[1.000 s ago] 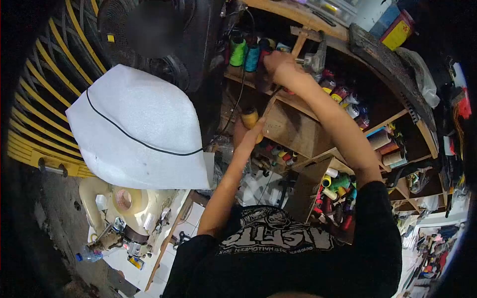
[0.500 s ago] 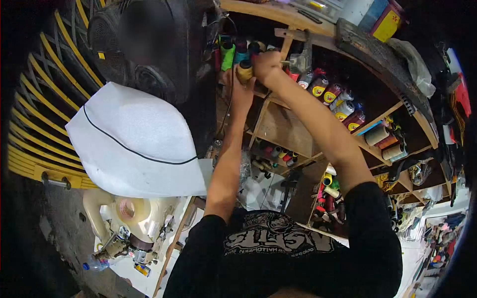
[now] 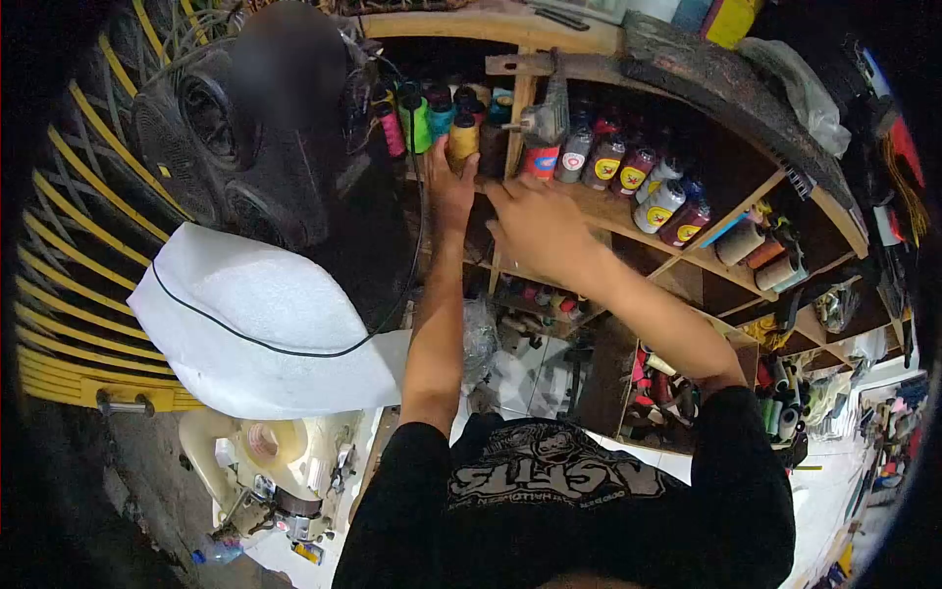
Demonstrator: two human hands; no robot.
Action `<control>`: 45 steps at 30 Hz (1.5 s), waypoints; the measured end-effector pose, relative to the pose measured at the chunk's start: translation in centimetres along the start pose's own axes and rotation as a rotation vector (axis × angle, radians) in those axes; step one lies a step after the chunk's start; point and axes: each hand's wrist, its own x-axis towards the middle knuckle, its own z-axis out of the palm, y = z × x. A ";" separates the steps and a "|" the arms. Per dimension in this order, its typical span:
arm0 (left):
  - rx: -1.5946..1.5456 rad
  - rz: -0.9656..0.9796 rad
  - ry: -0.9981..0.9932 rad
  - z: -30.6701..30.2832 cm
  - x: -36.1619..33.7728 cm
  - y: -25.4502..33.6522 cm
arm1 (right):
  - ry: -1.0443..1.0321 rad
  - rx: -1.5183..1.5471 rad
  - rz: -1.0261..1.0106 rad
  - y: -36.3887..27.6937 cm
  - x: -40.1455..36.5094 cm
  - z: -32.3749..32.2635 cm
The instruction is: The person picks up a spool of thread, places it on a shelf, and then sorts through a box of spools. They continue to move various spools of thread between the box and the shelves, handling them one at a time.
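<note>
My left hand (image 3: 447, 188) reaches up to the wooden shelf (image 3: 599, 208) and grips a yellow thread spool (image 3: 462, 137) by its lower part. The spool stands upright in a row with green, pink and blue spools (image 3: 417, 118). My right hand (image 3: 535, 224) hovers just below and to the right of it, in front of the shelf edge. Its fingers are spread and it holds nothing.
Small cans with red and yellow labels (image 3: 628, 172) line the shelf to the right; lower compartments hold more spools (image 3: 760, 255). A dark fan (image 3: 245, 137) stands at the left. Below it lie a white foam sheet (image 3: 265, 314) and a cream sewing machine (image 3: 275, 456).
My left hand carried the yellow spool up from a lower shelf to the row of spools. My right hand left the upper shelf and dropped back, now open.
</note>
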 end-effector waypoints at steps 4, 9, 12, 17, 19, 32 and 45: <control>0.011 -0.065 -0.026 0.2 -0.4 -0.1 | -0.475 0.463 0.170 2.6 -9.4 -2.5; 0.126 -0.089 0.022 0.9 -2.4 -1.3 | -0.711 0.807 0.567 9.7 -23.4 0.2; 0.127 -0.086 0.018 1.3 -2.4 -2.0 | -0.663 0.719 0.832 13.2 -35.0 3.2; 0.447 -0.100 -0.016 0.5 -3.0 1.5 | -0.637 1.003 1.328 14.0 -47.5 3.9; 0.353 -0.057 -0.033 0.6 -3.0 -2.1 | -0.853 0.959 1.133 15.9 -53.4 7.5; 0.033 -0.295 -0.527 4.6 -30.2 16.6 | -0.705 0.416 1.343 15.1 -68.5 16.6; 0.518 0.559 -1.519 19.7 -43.5 21.1 | -0.972 0.328 1.100 13.7 -67.2 14.0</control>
